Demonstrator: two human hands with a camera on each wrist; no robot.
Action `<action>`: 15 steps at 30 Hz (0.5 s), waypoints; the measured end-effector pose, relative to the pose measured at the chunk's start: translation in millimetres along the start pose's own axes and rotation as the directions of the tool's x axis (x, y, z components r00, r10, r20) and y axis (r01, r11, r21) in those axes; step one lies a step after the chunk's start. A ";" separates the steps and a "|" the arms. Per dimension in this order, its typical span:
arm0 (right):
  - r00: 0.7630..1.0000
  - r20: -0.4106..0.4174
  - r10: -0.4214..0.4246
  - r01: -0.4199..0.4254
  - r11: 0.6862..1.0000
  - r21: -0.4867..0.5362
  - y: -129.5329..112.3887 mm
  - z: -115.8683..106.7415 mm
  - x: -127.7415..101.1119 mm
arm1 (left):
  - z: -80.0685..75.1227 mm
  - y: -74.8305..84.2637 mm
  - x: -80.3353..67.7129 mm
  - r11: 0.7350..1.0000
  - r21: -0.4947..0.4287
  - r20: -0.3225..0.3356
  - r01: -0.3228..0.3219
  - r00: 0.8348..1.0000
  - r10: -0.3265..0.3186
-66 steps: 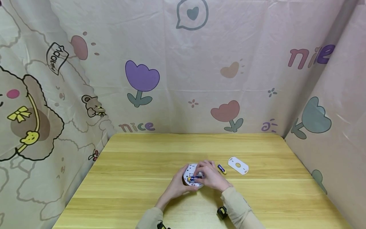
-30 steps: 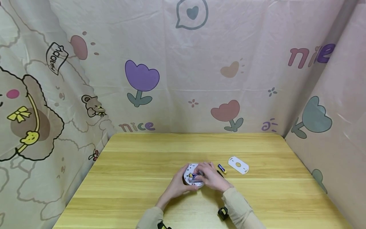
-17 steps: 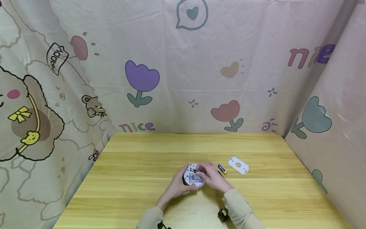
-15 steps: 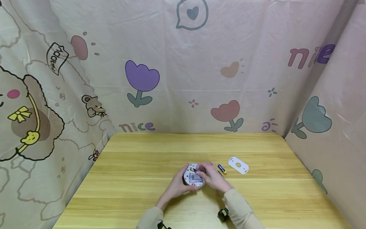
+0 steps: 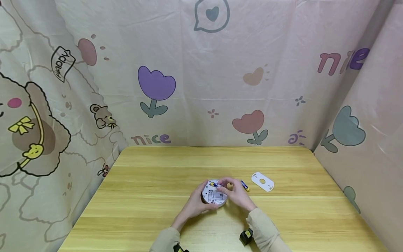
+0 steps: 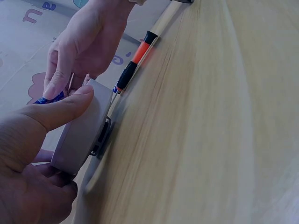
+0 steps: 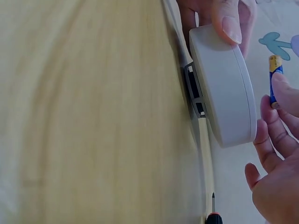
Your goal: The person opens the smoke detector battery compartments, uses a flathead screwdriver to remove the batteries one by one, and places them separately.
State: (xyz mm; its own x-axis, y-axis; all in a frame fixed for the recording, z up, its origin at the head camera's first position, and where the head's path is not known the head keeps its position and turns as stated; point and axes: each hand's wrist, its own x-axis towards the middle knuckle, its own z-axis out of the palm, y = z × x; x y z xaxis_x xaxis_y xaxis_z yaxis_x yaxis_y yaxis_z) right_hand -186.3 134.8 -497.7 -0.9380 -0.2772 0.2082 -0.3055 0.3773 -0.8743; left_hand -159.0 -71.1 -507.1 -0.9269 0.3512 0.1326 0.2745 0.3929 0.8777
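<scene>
In the head view my left hand [image 5: 196,202] grips the side of a round white device [image 5: 207,196], its thumb along the near edge. A recessed battery compartment shows in the device's face. My right hand [image 5: 237,194] pinches a blue and yellow battery [image 5: 216,184] over the far part of that face. In the right wrist view the battery [image 7: 274,77] is held between thumb and fingers, apart from the device [image 7: 224,88]. A second blue and yellow battery [image 5: 245,186] lies on the table just beyond my right hand.
A white plate [image 5: 268,184] with a round hole lies at the right on the wooden table [image 5: 151,210]. A screwdriver [image 6: 136,60] with an orange and black handle lies beside the device. A dark bracket [image 7: 194,88] shows under the device.
My right hand has lifted the battery from over the compartment and moved it towards the device's far edge, uncovering the compartment. My left hand and the device have stayed nearly still.
</scene>
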 end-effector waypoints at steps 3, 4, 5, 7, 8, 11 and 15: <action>0.999 -0.038 0.012 -0.010 0.999 0.049 0.0 -1.5 -0.5 | 0.2 -0.5 0.2 1.000 0.002 0.003 0.003 1.000 -0.003; 0.999 -0.050 0.016 -0.013 0.998 0.061 -0.5 -2.1 -0.9 | 0.2 -0.4 0.3 1.000 0.001 0.003 0.002 1.000 -0.002; 0.998 -0.062 0.025 -0.020 0.997 0.074 -1.1 -2.6 -1.2 | 0.1 -0.2 0.4 1.000 0.002 0.004 0.002 1.000 -0.002; 0.996 -0.078 0.044 -0.036 0.994 0.102 -2.3 -3.6 -1.8 | 0.0 0.1 0.3 1.000 0.004 0.004 0.001 1.000 -0.001; 0.995 -0.087 0.057 -0.047 0.992 0.119 -2.6 -3.9 -2.2 | 0.0 0.2 0.3 1.000 0.006 0.003 0.001 1.000 -0.001; 0.991 -0.109 0.073 -0.055 0.986 0.157 -2.4 -4.7 -3.0 | 0.0 0.2 0.3 1.000 0.007 0.003 0.004 1.000 -0.004; 0.991 -0.129 0.046 -0.019 0.979 0.203 0.4 -5.7 -3.9 | 0.3 -0.1 0.4 1.000 0.000 0.003 0.011 1.000 -0.011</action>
State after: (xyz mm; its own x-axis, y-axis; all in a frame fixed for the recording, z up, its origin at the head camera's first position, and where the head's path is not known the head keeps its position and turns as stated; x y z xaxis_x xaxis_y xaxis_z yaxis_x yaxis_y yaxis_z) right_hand -183.7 141.1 -496.4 -0.9643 -0.1436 0.2224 -0.2479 0.1950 -0.9490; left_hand -159.3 -70.8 -507.2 -0.9291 0.3494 0.1215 0.2642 0.3969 0.8790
